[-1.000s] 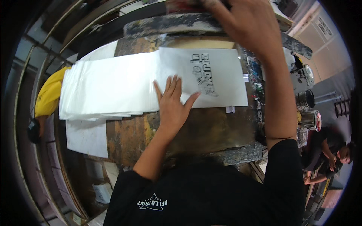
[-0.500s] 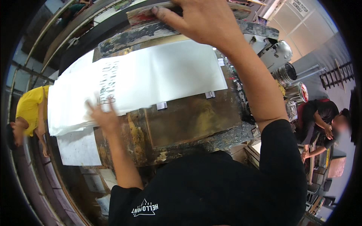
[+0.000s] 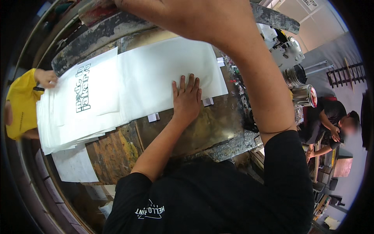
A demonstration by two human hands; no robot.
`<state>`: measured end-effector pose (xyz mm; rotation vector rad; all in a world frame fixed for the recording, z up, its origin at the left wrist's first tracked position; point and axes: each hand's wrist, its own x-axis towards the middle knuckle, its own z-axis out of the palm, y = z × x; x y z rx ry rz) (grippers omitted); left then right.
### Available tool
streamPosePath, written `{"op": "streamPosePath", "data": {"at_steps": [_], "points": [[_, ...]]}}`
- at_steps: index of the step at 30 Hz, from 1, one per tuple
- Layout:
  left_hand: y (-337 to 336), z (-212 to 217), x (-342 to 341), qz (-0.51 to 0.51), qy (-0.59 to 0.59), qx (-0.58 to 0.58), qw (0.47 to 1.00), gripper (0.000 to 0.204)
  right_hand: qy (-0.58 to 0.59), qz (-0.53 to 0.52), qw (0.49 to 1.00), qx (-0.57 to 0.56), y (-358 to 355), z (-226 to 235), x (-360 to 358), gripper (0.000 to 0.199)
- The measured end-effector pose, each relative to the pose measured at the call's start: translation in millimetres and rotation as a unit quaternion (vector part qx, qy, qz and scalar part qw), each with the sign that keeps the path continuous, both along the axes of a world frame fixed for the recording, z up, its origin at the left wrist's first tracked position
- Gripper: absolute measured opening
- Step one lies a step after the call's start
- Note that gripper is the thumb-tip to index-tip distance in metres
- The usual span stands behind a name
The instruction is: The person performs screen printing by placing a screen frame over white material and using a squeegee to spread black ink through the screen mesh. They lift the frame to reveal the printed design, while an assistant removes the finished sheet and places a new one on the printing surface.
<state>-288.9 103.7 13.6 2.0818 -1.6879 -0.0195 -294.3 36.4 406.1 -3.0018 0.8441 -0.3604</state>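
Note:
My left hand (image 3: 187, 97) lies flat, fingers stretched, on a long white sheet (image 3: 150, 62) on the stained work board (image 3: 113, 156). Left of it a stack of white sheets (image 3: 50, 121) overlaps this sheet, its top one bearing black lettering (image 3: 83, 89). High up, my right hand (image 3: 171, 13) reaches over the far side to a red-stained wooden bar (image 3: 93, 11). Its fingertips are cut off by the picture's edge, the thumb against the bar. A dark, paint-spattered bar (image 3: 105, 37) runs just below it, behind the sheets.
A person in a yellow top (image 3: 23, 101) stands at the left, a hand at the stack. Small folded white tabs (image 3: 153, 117) sit along the long sheet's edges. Paint cans (image 3: 304, 95) stand at the right, past my forearm. Another person in black (image 3: 331, 121) sits farther right.
My left hand has gone from above the stack to the right, onto the long sheet. My right hand and the wooden bar have shifted up and left in view. The yellow-clad person's hand has reached the stack.

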Motion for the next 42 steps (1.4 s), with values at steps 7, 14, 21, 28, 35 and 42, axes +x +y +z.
{"op": "streamPosePath", "data": {"at_steps": [7,14,21,28,35,42], "points": [[-2,15,9,-0.021,-0.04,0.019,0.999,0.053,-0.194,0.1,0.966,-0.14,-20,-51,-3,0.063],[-3,1,-5,-0.034,-0.045,-0.001,0.998,0.054,-0.173,0.053,0.967,-0.18,-12,-45,-8,0.059],[16,14,-2,0.022,-0.069,-0.088,0.993,0.055,-0.152,0.092,0.981,-0.081,-29,-47,9,0.053],[140,158,102,0.046,0.569,-0.277,0.773,0.088,-0.167,0.126,0.968,-0.14,0,-139,-38,0.04],[197,53,77,0.226,0.126,-0.02,0.966,0.1,0.006,0.176,0.98,0.093,46,-276,-98,0.042],[206,14,83,0.213,0.015,-0.015,0.977,0.11,-0.014,0.157,0.986,0.057,29,-332,-69,0.054]]}}
